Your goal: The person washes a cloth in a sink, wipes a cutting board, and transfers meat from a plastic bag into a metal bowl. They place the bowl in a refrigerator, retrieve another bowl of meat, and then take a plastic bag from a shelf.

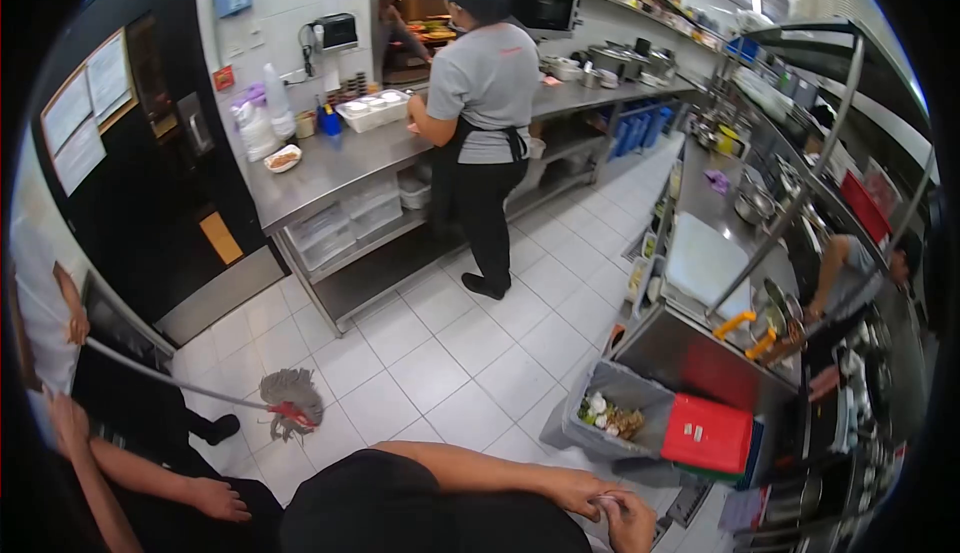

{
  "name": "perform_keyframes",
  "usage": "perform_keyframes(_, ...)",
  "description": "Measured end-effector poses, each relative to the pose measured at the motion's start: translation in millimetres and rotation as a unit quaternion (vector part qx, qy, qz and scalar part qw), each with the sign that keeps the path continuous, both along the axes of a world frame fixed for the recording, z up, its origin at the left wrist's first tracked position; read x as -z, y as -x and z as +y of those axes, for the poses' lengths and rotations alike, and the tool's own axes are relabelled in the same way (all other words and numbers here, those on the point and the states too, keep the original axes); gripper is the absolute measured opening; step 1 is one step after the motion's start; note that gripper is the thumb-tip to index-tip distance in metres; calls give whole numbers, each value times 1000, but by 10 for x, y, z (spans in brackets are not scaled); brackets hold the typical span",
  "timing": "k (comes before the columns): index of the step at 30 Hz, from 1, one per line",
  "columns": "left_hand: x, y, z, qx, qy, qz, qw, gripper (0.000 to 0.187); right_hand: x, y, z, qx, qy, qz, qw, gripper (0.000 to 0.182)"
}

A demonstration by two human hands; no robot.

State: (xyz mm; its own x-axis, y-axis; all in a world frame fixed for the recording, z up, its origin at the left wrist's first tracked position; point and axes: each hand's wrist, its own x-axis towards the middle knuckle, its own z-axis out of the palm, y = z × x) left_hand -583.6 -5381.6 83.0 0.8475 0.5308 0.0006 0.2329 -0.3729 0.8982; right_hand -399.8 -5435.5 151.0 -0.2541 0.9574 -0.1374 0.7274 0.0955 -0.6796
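At the bottom of the view my left hand (575, 492) and my right hand (632, 525) meet in front of my black clothing. Their fingers are closed and nearly touching around something small and pale that I cannot make out. My left forearm crosses from the middle of the frame toward the right hand, which is partly cut off by the lower edge. Just beyond both hands stands a grey bin (570, 423) holding food scraps (608, 416), with a red lid or tray (707, 435) beside it.
A co-worker in a grey shirt (490, 78) stands at the steel counter (350, 158). At left, a person holds a mop (290, 398); another person's arms (150, 478) are close by. A white cutting board (708, 263) lies on the right counter, where another worker (850, 273) leans in.
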Motion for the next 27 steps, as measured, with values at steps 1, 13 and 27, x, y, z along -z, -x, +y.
perform_keyframes(1,110,-53,152,-7,-28,44,999,66,-114,-28,134,-2,-114,-77,991,25)
perform_keyframes(13,211,1016,1181,-426,177,-35,886,48,601,291,2178,-200,-33,183,962,41)
perform_keyframes(27,-342,2719,3304,-452,18,4,892,28,109,1868,4247,-168,74,123,975,37)
